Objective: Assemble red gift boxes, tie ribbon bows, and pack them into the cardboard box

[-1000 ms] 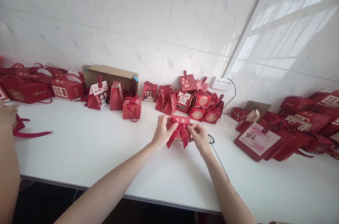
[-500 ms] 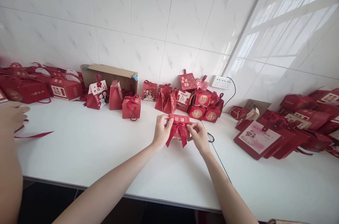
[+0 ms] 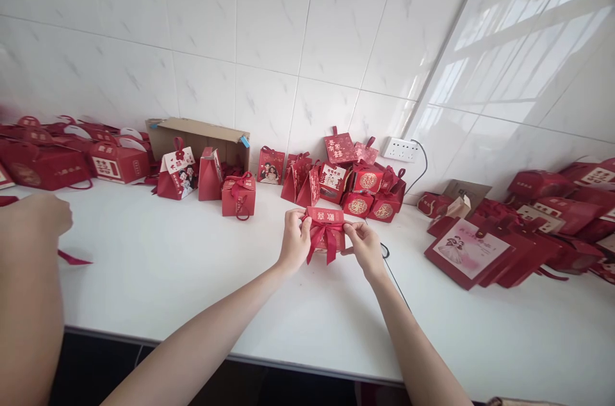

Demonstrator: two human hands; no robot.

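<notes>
A small red box [image 3: 335,216] with gold characters sits near the middle of the white table, a dark red ribbon bow [image 3: 325,234] tied across its front. My left hand [image 3: 295,241] pinches the left loop of the bow at the box's left side. On the other side, my right hand [image 3: 364,244] has thumb and finger closed on the right loop, its lower fingers against the box. The ribbon's two tails hang down between my hands. The back of the box is hidden.
Behind stand red gift boxes [image 3: 369,180], a cardboard box [image 3: 196,137] and a white power strip [image 3: 400,149]. Flat red bags [image 3: 473,252] lie right, more boxes [image 3: 120,161] left. Another person's hand [image 3: 45,217] is at the far left, near a loose ribbon [image 3: 74,259].
Both my hands have shifted very slightly right, still at the bow, whose loops look drawn out flatter. The other person's arm at the left has moved inward, to the right.
</notes>
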